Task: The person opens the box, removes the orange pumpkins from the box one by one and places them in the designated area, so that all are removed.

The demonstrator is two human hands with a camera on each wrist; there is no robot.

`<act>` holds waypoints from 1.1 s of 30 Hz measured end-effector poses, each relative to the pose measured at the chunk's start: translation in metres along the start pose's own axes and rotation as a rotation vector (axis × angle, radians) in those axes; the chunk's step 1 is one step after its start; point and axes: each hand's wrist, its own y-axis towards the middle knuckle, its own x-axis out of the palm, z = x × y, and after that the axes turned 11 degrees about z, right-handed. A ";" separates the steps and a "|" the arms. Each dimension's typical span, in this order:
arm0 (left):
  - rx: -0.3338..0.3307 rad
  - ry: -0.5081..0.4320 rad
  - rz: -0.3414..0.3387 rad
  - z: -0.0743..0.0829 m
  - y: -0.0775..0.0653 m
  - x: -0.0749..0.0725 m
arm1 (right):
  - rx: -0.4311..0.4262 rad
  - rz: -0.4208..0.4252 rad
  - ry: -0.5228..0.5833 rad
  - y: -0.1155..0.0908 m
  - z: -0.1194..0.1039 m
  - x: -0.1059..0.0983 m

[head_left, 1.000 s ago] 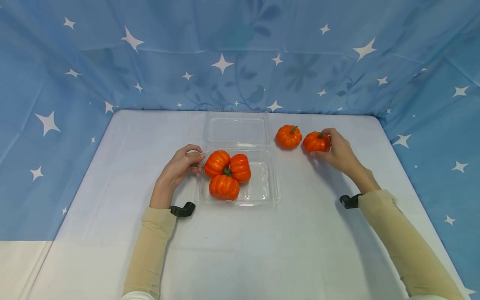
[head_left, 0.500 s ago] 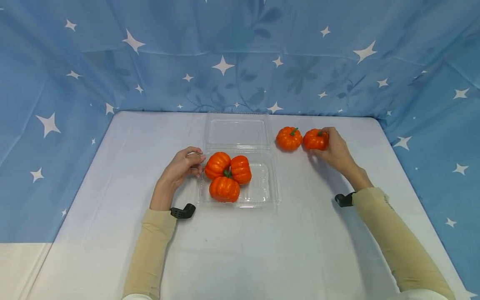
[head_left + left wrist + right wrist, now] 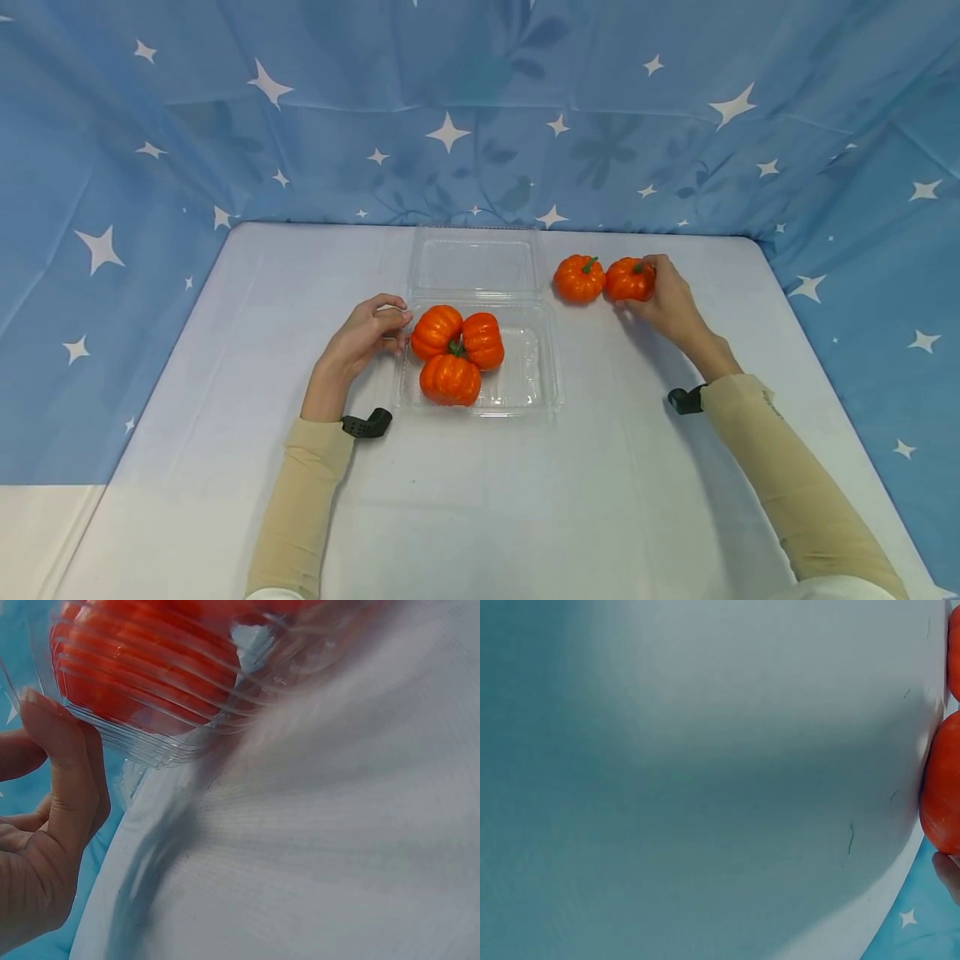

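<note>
Over tbl (image 3: 480, 508), R hand (image 3: 672, 310) curls round R-most pumpkin (image 3: 627, 280).

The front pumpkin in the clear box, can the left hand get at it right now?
Probably yes. The left hand is at the side of the box, the lid is folded back, and the head view shows nothing covering the front pumpkin.

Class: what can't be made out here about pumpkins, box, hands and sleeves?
Head: right side of rightmost orange ribbed pumpkin, covered by right hand.
Right wrist: most of that hand, cut off by right edge.
Left wrist: part of the rectangular clear plastic box, cut off by top edge.
Head: dark marking on beige fabric right sleeve, too small to read.
</note>
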 end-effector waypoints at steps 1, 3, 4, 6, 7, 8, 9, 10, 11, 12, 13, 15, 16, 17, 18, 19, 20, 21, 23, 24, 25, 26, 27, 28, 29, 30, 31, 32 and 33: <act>0.002 0.000 -0.002 0.000 0.000 0.000 | 0.004 0.000 -0.001 0.000 0.000 0.000; 0.007 0.002 -0.006 0.000 0.000 0.000 | 0.010 0.001 0.000 0.000 -0.001 0.001; 0.010 0.001 -0.008 0.000 0.000 0.000 | 0.014 0.000 0.000 0.000 -0.001 0.001; 0.014 -0.001 -0.009 -0.001 0.000 0.000 | 0.025 -0.004 0.001 0.000 -0.002 0.001; 0.016 -0.001 -0.010 -0.001 0.000 0.000 | 0.032 -0.005 0.001 0.000 -0.002 0.001; 0.016 -0.001 -0.010 -0.001 0.000 0.000 | 0.036 -0.007 0.002 0.000 -0.002 0.001; 0.016 -0.001 -0.010 -0.001 0.000 0.000 | 0.039 -0.008 0.001 0.000 -0.001 0.001; 0.015 -0.002 -0.009 -0.002 0.000 0.000 | 0.043 -0.011 0.002 0.000 -0.001 0.001; 0.014 -0.002 -0.008 -0.002 0.000 0.000 | 0.044 -0.012 0.000 0.000 0.000 0.001; 0.014 -0.001 -0.008 -0.002 0.000 0.000 | 0.043 -0.012 -0.001 -0.001 0.000 0.000; 0.013 0.000 -0.007 -0.002 0.001 0.000 | 0.040 -0.012 -0.003 -0.001 0.000 0.000; 0.012 -0.002 -0.006 -0.003 0.001 0.000 | 0.023 -0.010 -0.008 -0.003 0.000 -0.001; 0.012 -0.003 -0.005 -0.003 0.001 0.000 | 0.013 -0.007 -0.010 -0.004 0.000 -0.002; 0.012 -0.003 -0.005 -0.003 0.001 -0.001 | -0.001 -0.003 -0.014 -0.005 -0.001 -0.003; 0.013 -0.004 -0.005 -0.003 0.001 -0.001 | -0.018 0.001 -0.015 -0.006 -0.003 -0.005; 0.013 -0.005 -0.003 -0.003 0.001 -0.001 | -0.039 0.004 -0.018 -0.008 -0.005 -0.005; 0.012 -0.006 -0.002 -0.003 0.001 -0.001 | -0.058 0.008 -0.022 -0.009 -0.007 -0.007; 0.011 -0.009 -0.002 -0.003 0.001 -0.001 | -0.076 0.012 -0.027 -0.011 -0.009 -0.008; 0.012 -0.013 -0.006 -0.003 0.001 -0.001 | -0.115 0.029 -0.037 -0.015 -0.012 -0.011; 0.012 -0.016 -0.008 -0.003 0.001 0.000 | -0.130 0.036 -0.043 -0.017 -0.014 -0.013; 0.013 -0.018 -0.010 -0.003 0.001 0.000 | -0.146 0.044 -0.049 -0.019 -0.016 -0.014; 0.012 -0.021 -0.013 -0.003 0.001 0.001 | -0.158 0.052 -0.052 -0.021 -0.017 -0.015; 0.013 -0.022 -0.015 -0.002 0.001 0.002 | -0.176 0.061 -0.053 -0.022 -0.019 -0.016; 0.013 -0.024 -0.016 -0.002 0.000 0.002 | -0.195 0.068 -0.051 -0.024 -0.021 -0.017; 0.013 -0.024 -0.014 -0.001 0.000 0.002 | -0.213 0.072 -0.048 -0.025 -0.023 -0.017; 0.011 -0.025 -0.010 -0.001 -0.001 0.002 | -0.235 0.079 -0.045 -0.027 -0.025 -0.017; 0.010 -0.026 -0.007 -0.001 -0.001 0.002 | -0.254 0.083 -0.040 -0.028 -0.029 -0.017; 0.007 -0.027 -0.004 0.000 -0.002 0.001 | -0.271 0.086 -0.035 -0.029 -0.032 -0.017; 0.005 -0.026 -0.001 0.000 -0.002 0.001 | -0.289 0.088 -0.028 -0.030 -0.035 -0.017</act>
